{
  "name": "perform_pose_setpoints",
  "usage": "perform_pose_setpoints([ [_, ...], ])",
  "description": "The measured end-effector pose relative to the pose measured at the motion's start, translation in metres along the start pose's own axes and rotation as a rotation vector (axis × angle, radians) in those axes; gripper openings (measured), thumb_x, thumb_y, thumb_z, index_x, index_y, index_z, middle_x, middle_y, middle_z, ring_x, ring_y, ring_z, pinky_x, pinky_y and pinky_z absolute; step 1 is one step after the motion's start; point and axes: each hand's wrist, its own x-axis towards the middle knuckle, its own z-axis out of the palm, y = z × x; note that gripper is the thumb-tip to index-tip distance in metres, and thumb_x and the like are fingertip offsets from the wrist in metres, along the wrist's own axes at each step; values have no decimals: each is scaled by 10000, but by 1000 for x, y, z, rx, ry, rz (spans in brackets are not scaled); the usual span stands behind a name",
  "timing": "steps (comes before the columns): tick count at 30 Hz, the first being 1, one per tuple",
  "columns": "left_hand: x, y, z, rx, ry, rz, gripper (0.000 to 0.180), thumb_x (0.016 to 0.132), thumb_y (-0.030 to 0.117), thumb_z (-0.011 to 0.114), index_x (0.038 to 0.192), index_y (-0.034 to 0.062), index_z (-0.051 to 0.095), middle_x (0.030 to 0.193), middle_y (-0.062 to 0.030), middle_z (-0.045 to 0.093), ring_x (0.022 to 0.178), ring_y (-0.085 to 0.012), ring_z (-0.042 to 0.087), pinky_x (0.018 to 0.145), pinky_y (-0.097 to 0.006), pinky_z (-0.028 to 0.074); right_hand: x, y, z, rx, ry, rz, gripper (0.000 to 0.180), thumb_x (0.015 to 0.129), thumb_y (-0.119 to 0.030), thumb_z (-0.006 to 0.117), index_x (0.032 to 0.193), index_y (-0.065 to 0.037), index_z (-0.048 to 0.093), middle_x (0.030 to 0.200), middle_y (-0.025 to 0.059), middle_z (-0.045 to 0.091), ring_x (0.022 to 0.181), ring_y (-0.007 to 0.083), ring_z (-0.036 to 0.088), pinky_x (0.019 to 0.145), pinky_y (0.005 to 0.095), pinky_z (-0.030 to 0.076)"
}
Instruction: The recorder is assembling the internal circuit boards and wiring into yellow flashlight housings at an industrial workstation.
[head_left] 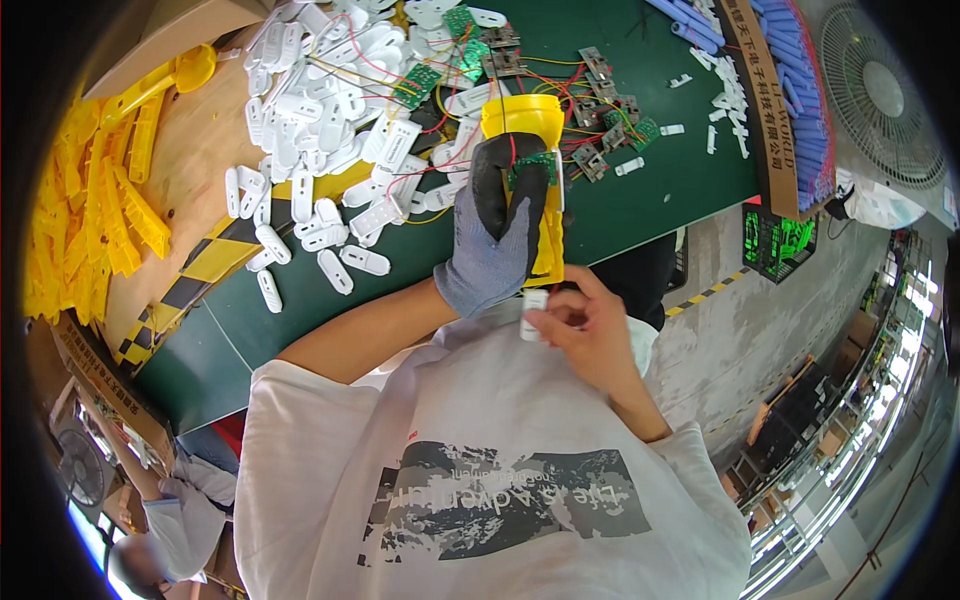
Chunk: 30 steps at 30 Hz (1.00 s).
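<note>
My gloved left hand point(497, 240) covers most of the yellow casing point(528, 150), and my right hand point(585, 325) fingers hide half the small white piece point(534, 305).

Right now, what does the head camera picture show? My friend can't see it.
A gloved left hand holds a yellow plastic casing with a small green circuit board against it, while the bare right hand pinches a small white plastic piece. Behind them, a green table carries white plastic pieces and wired circuit boards.

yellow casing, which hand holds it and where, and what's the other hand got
Gloved left hand grips the yellow casing around its lower middle; bare right hand pinches a small white piece.
</note>
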Motion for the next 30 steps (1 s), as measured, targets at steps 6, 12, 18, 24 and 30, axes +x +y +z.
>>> perform_pose_setpoints([
  [6, -4, -1, 0, -32, 6, 13, 223, 949, 107, 493, 1160, 64, 437, 793, -62, 583, 608, -130, 596, 539, -272, 507, -22, -26, -29, -155, -136, -171, 176, 753, 27, 717, 926, 6, 686, 773, 64, 690, 634, 99, 643, 582, 210, 498],
  [12, -3, 8, -2, -30, 8, -15, 214, 965, 141, 479, 1159, 61, 440, 858, -80, 594, 628, -139, 612, 538, -265, 507, 9, -24, -15, -309, -68, -612, 209, 720, 35, 731, 916, -25, 692, 950, 98, 678, 765, 182, 679, 670, 251, 538],
  [18, -2, -2, -1, -39, 13, 44, 202, 961, 84, 459, 1158, 47, 437, 893, -98, 587, 681, -151, 618, 562, -276, 521, 15, -16, -17, -350, 36, -759, 180, 704, -18, 777, 857, -13, 683, 907, 89, 660, 699, 163, 657, 631, 242, 534],
  [24, -4, -6, -8, -116, 18, 176, 248, 967, 89, 453, 1206, 81, 390, 950, -115, 593, 720, -207, 644, 600, -311, 533, 33, 16, 3, -251, 425, -753, 411, 690, -63, 809, 1056, -41, 624, 949, 102, 608, 726, 150, 659, 618, 229, 527],
  [30, -20, 9, 7, -68, 27, 223, 260, 999, 248, 416, 1243, 187, 351, 946, -116, 601, 754, -254, 628, 583, -373, 526, 25, 16, 5, 333, 88, -307, 695, 754, -44, 771, 1356, 3, 427, 1208, 150, 571, 997, 173, 626, 843, 292, 529],
])
